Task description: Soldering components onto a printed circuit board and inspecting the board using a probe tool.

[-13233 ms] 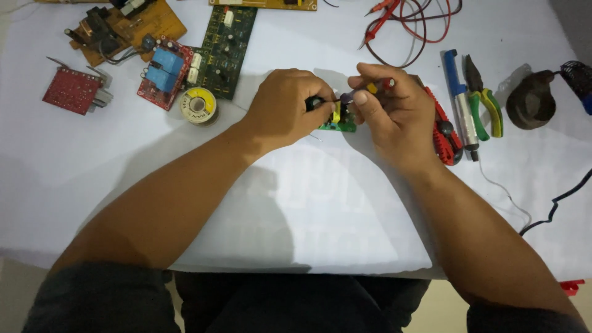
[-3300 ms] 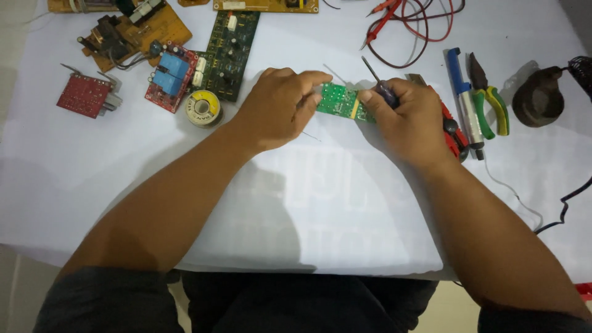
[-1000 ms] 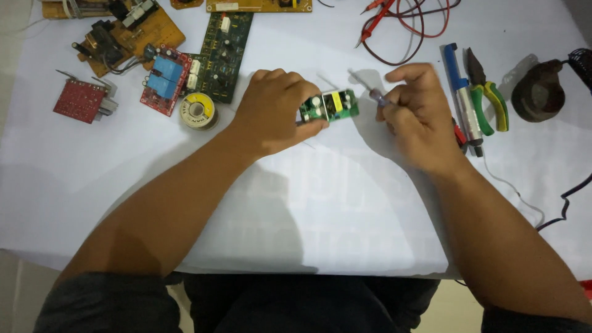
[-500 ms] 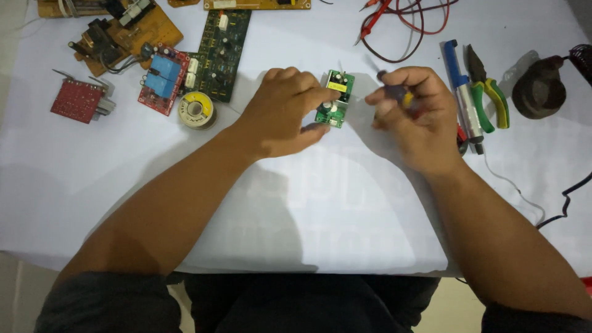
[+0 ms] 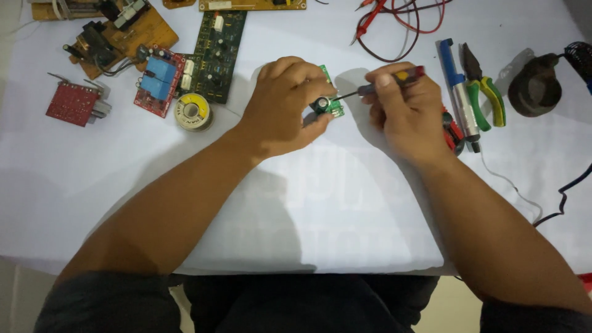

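Observation:
My left hand (image 5: 287, 102) grips a small green circuit board (image 5: 327, 102) above the white table, turned on edge so a round black capacitor faces me. My right hand (image 5: 404, 108) holds a slim tool with a red and yellow handle (image 5: 394, 79); its thin dark tip points left and meets the board's right edge. Both hands hover close together at the table's middle back.
A solder spool (image 5: 192, 111), a red relay board (image 5: 157, 80), a dark green board (image 5: 217, 55), a brown board (image 5: 120, 34) and a small red board (image 5: 74, 103) lie left. Right lie a blue solder sucker (image 5: 456, 86), green-handled pliers (image 5: 487, 89), red probe leads (image 5: 401, 18) and a dark stand (image 5: 533, 89).
My left hand has turned the green board on edge, so its capacitor faces up. My right hand has brought the tool's tip back against the board.

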